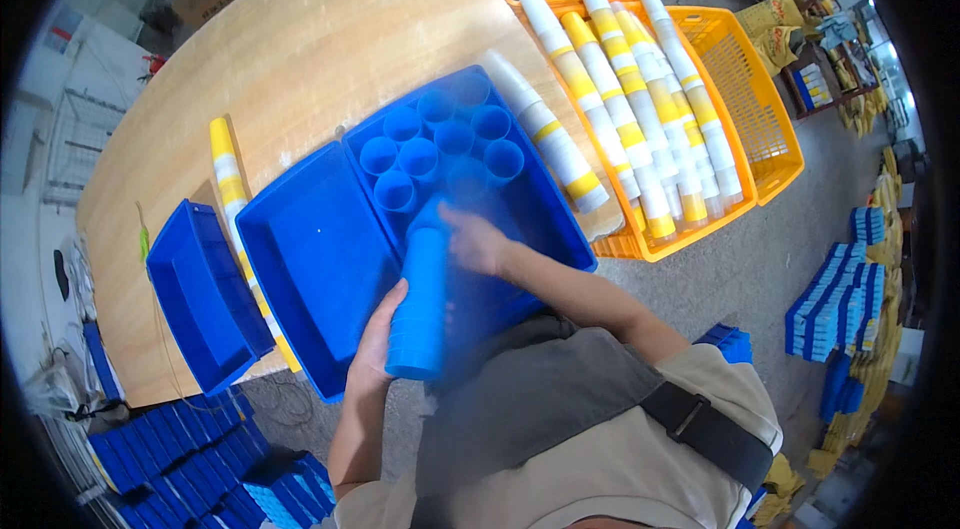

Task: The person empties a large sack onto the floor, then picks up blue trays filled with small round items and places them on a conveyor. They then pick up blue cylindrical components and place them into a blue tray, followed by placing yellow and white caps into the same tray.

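Note:
My left hand [375,334] is wrapped round the lower part of a tall stack of nested blue plastic cups [418,304], held tilted over the near edge of the trays. At the stack's upper end my right hand [478,243], smeared by motion, has its fingers closed on a blurred blue cup [430,215]. Just beyond, several blue cups [454,138] stand mouth up in rows in the right-hand blue tray [560,229]. A second blue tray [310,219] adjoins it on the left, with nothing in it but a tiny pale speck.
A smaller blue bin [205,299] stands at the table's left, beside a long yellow-and-white cup stack [228,179]. Another cup stack [550,139] lies along the right tray. Orange crates [745,89] on the right hold many such stacks. The wooden table [300,39] has a curved edge.

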